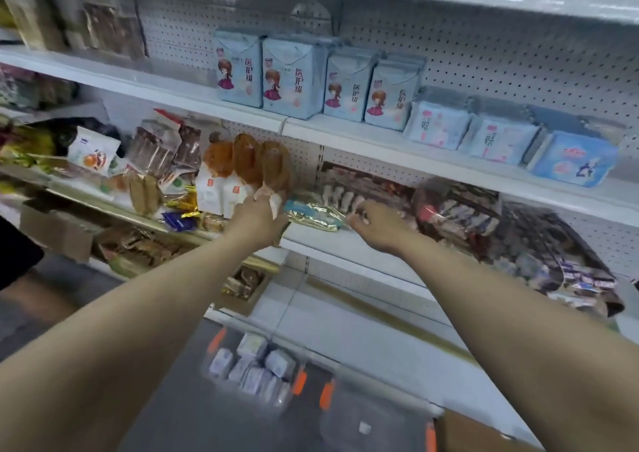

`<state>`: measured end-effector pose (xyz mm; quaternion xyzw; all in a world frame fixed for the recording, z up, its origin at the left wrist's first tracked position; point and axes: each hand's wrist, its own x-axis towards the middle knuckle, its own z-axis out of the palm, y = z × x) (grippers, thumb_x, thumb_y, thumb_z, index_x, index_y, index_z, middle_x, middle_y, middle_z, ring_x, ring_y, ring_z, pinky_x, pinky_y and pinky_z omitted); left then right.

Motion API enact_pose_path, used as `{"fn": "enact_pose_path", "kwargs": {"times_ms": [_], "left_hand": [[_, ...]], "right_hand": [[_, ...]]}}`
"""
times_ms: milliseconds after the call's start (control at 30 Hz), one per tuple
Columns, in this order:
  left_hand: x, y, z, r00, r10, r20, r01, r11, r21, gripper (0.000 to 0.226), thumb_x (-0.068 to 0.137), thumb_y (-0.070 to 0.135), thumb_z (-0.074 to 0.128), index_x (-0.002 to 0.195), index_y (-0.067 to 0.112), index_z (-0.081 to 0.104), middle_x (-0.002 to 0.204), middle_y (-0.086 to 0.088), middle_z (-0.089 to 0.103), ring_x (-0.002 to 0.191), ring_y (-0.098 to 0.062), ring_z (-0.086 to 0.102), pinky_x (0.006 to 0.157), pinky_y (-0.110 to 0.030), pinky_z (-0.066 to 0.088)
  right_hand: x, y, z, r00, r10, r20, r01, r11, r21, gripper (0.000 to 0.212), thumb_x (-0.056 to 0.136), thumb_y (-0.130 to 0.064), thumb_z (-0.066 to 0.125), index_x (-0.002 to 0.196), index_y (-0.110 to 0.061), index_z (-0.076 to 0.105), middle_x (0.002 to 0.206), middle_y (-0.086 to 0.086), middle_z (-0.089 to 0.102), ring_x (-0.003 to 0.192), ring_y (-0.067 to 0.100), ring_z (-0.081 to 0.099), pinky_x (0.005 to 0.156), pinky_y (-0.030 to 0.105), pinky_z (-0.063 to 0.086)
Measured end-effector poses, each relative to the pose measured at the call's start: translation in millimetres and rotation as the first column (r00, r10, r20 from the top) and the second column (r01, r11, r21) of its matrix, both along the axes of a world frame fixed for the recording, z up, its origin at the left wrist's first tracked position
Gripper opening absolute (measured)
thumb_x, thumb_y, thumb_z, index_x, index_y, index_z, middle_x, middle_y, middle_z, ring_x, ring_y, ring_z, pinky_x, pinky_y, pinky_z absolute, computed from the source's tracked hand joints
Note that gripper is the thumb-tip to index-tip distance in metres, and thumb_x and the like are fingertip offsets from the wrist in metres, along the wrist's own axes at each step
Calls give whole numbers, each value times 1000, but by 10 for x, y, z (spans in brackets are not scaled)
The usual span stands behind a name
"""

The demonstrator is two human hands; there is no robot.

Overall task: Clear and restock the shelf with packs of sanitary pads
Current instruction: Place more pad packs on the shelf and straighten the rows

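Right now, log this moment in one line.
left hand grips brown snack pack | right hand at gold pack, grip unclear | pad packs above

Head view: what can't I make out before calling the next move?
All head view.
- Left hand: its back hides whether fingers grip the orange snack pack.
- Right hand: fingertips hidden behind its knuckles.
- Floor bin packs: blurred, labels unreadable.
- Second bin: cut off by the bottom edge.
- Top-left shelf goods: motion-blurred.

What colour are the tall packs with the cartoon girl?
The tall packs are light blue; the head view shows them best.
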<state>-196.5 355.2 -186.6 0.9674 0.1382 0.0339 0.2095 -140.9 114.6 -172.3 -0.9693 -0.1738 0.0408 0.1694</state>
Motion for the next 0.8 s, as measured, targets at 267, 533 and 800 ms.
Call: {"fn": "enact_pose_path", "kwargs": {"times_ms": [267,533,800], "left_hand": [[498,607,-959,989,30,-147,-37,998,-42,63,99,47,52,140,-1,43,139,-24,50,124,-39,50,96,-42,44],[752,1181,-2315,926,77,-370,-128,985,-115,43,101,35,52,125,-1,51,130,-19,54,112,-36,55,83,-39,41],[949,1445,-3757,814,40,-579,-186,963,-194,50,101,39,53,126,-4,52,128,-27,55,118,-39,52,91,-37,40]], "right_hand": [[671,657,-1048,979,37,-199,-34,999,19,56,103,-49,46,143,-10,47,142,13,55,128,30,52,98,35,41],[944,1208,-2502,840,52,-540,-53,998,14,58,103,-50,45,146,-12,45,145,11,51,131,28,50,105,36,41],[1128,1374,-4009,687,-107,-718,36,993,-113,44,105,-49,40,128,-14,53,119,6,62,112,28,58,86,30,41]]}}
